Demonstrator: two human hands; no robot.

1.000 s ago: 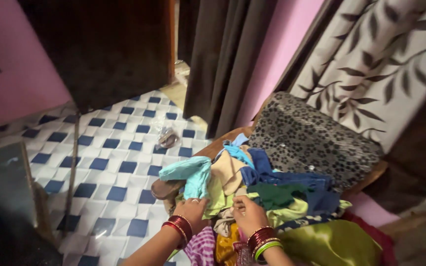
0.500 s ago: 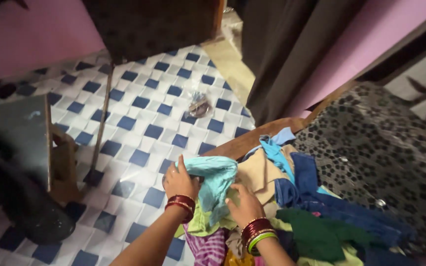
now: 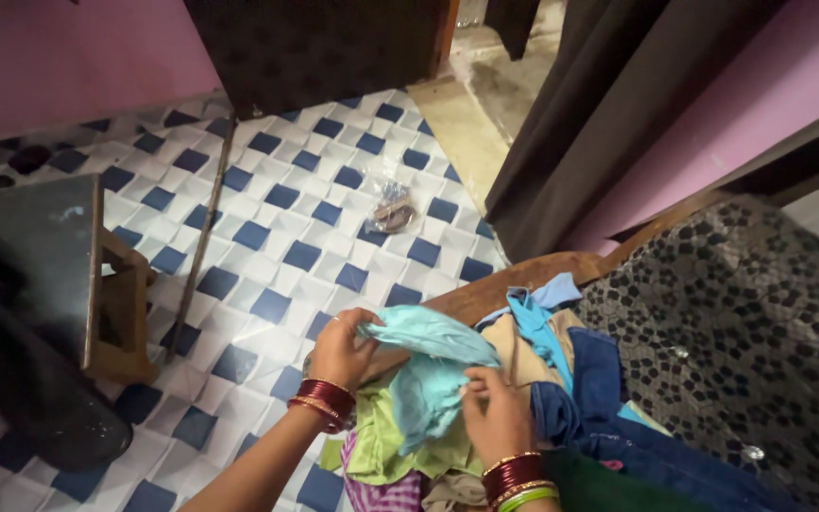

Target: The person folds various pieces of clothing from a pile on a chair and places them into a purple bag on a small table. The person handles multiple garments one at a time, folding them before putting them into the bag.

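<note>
Both hands grip one pale turquoise cloth (image 3: 428,365): the left hand (image 3: 341,349) pinches its upper edge at about nine o'clock of the bundle, fingers curled shut on the fabric, and the right hand (image 3: 495,412) closes on its lower part at about five o'clock. The cloth hangs bunched between the two grips, lifted just clear of the heap. By my reading the step in hand is picking this one piece out and opening it; the next move would call for the hands to draw apart along an edge so the folds fall free, without dragging the pieces beneath.

Directly under the hands, at six o'clock, lie a light green garment (image 3: 376,446) and a pink checked cloth (image 3: 386,495). At three o'clock of the grip sit a tan piece (image 3: 504,343), a brighter blue cloth (image 3: 535,318) and dark blue denim (image 3: 618,427), all piled on a spotted black-and-grey bed cover (image 3: 741,322). A wooden bed edge (image 3: 514,280) runs at one o'clock. Farther off, at twelve o'clock, a small clear bag (image 3: 392,209) lies on the blue-and-white tiled floor (image 3: 286,218); a wooden stool (image 3: 97,275) stands at nine o'clock, a dark curtain (image 3: 599,123) at two.
</note>
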